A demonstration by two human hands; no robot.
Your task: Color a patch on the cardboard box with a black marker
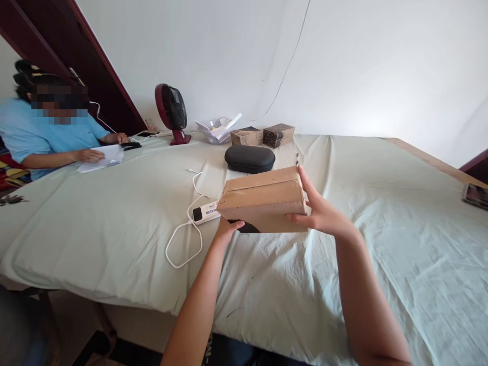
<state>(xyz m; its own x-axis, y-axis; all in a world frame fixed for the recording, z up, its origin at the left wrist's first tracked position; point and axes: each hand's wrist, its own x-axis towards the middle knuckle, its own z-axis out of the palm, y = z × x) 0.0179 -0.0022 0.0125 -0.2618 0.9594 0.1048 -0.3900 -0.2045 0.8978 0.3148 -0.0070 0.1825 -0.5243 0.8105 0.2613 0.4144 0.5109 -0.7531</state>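
A brown cardboard box (263, 201) is held up over the pale green cloth of the table (114, 229). My right hand (320, 211) grips its right end, thumb on the front face and fingers along the side. My left hand (225, 229) supports the box from below at its left end; most of its fingers are hidden under the box. Something dark shows under the box beside my left hand. A white power strip (205, 211) with a looping white cable lies just left of the box.
A black oval case (249, 158) lies behind the box. Further back stand two small patterned boxes (263, 135), a white tray (213, 129) and a red desk fan (171, 113). A person in a blue top sits at the far left with papers (102, 156). A dark tablet-like object (476, 195) lies at the right edge.
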